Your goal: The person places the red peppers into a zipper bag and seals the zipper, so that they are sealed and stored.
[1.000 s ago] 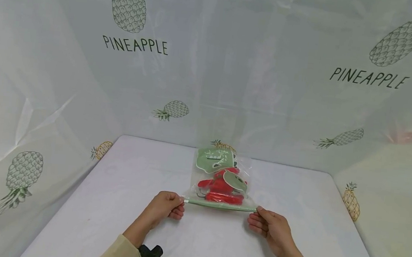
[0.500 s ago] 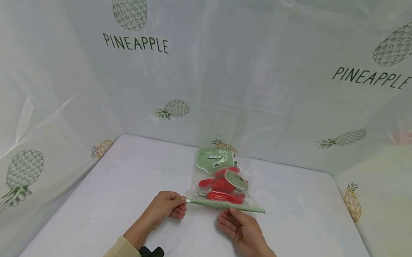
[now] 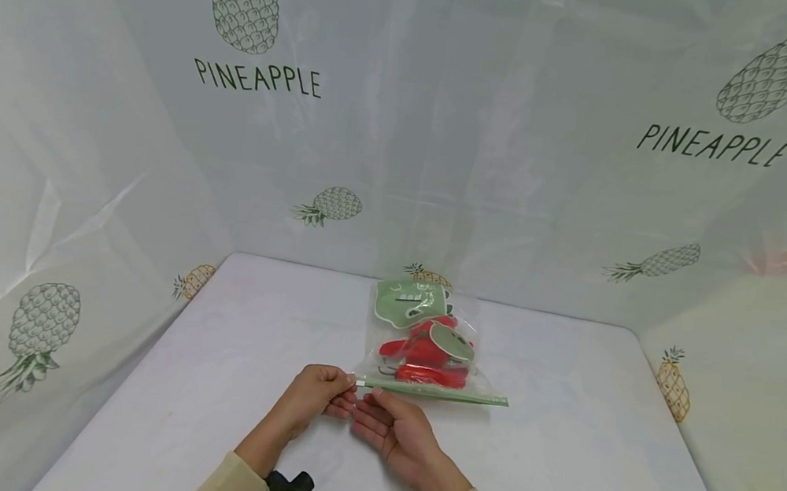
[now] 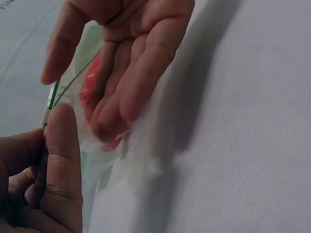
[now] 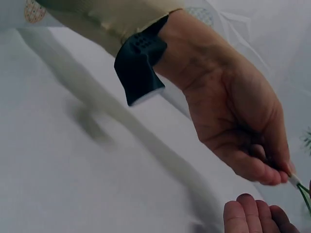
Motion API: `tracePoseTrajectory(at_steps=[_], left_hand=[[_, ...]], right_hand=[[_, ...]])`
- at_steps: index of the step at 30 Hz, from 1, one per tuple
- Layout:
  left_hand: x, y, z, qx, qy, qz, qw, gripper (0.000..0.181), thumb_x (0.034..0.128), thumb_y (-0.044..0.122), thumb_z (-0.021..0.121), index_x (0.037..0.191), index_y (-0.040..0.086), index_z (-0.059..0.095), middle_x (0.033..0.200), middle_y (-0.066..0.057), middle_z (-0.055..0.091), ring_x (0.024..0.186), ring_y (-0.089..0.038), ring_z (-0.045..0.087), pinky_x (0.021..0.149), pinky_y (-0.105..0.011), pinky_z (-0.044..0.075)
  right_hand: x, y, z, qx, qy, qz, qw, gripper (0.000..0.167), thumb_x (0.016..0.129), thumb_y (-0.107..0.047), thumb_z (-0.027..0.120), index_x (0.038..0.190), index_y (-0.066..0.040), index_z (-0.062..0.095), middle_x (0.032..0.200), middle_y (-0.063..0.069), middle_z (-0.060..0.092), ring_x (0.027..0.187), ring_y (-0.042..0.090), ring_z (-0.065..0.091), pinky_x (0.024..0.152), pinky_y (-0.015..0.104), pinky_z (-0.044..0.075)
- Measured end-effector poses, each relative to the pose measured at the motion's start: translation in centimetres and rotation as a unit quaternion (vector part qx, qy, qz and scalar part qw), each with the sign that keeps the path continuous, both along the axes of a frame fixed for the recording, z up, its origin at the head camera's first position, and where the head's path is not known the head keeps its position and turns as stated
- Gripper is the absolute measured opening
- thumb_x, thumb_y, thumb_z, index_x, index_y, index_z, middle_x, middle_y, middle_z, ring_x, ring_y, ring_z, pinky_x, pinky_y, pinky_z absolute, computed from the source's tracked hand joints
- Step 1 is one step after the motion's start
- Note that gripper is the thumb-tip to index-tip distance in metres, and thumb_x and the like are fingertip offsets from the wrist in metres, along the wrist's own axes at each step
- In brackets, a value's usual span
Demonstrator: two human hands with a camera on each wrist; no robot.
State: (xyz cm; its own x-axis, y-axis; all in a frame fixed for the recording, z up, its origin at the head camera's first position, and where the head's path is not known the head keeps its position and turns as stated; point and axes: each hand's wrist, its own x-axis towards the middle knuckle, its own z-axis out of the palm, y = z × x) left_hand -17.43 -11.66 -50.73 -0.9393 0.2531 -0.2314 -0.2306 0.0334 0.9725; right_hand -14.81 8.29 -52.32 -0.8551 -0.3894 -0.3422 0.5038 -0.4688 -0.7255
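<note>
A clear zip bag (image 3: 373,346) with green cartoon-face prints lies at the table's far middle. Red pepper-like pieces (image 3: 419,351) show inside it. Along its near edge runs a green zip strip (image 3: 450,395), with a white slider (image 5: 294,180) at the left end. My left hand (image 3: 315,392) pinches that end between thumb and fingers. Close beside it is my right hand (image 3: 400,436), palm up, fingers extended and thumb apart from them, near the strip. In the left wrist view two green lines spread apart from the slider, and the right hand (image 4: 126,53) partly hides the bag.
The white table (image 3: 250,327) extends around the bag on both sides. Behind and beside it hangs a pale sheet (image 3: 448,124) printed with pineapples. Black wrist devices (image 3: 289,488) sit at both sleeves.
My right hand has left the strip's right end and travelled left along it to beside the left hand. The left hand keeps its pinch on the corner; the bag has barely shifted.
</note>
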Motion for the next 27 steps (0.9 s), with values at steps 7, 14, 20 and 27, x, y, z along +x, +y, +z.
tracePoseTrajectory(at_steps=[7,14,20,27], left_hand=[[0.1,0.0,0.1,-0.008,0.002,-0.001,1.0,0.023,0.1055,0.014,0.064,0.095,-0.006,0.07,0.08,-0.003,0.07,0.065,-0.01,0.068,0.063,-0.024,0.064],[0.3,-0.1,0.2,-0.003,-0.004,-0.008,1.0,0.023,0.1062,0.013,0.062,0.094,-0.006,0.069,0.08,-0.004,0.07,0.066,-0.011,0.071,0.064,-0.026,0.065],[0.4,0.0,0.4,-0.001,-0.005,-0.017,0.9998,0.023,0.1065,0.012,0.062,0.095,-0.007,0.069,0.08,-0.005,0.071,0.067,-0.011,0.071,0.064,-0.026,0.065],[0.5,0.3,0.2,-0.003,0.003,-0.007,1.0,0.023,0.1054,0.012,0.064,0.095,-0.008,0.069,0.079,-0.005,0.071,0.066,-0.011,0.07,0.063,-0.025,0.064]], right_hand=[[-0.3,-1.8,0.4,-0.014,-0.003,-0.009,0.9999,0.038,0.107,-0.024,0.063,0.13,0.005,0.066,0.118,0.016,0.077,0.112,0.023,0.075,0.102,0.038,0.061],[-0.6,-2.2,0.7,-0.002,-0.013,-0.035,0.9993,0.03,0.105,-0.021,0.068,0.124,0.002,0.071,0.106,0.01,0.08,0.101,0.019,0.078,0.096,0.036,0.063],[-0.7,-2.4,0.7,0.015,-0.006,-0.045,0.9988,0.032,0.103,-0.016,0.069,0.124,0.008,0.069,0.104,0.01,0.08,0.097,0.017,0.078,0.093,0.033,0.064],[-0.7,-2.5,0.7,0.027,-0.008,-0.063,0.9976,0.035,0.102,-0.014,0.069,0.127,0.011,0.064,0.101,0.01,0.08,0.094,0.017,0.078,0.09,0.033,0.065]])
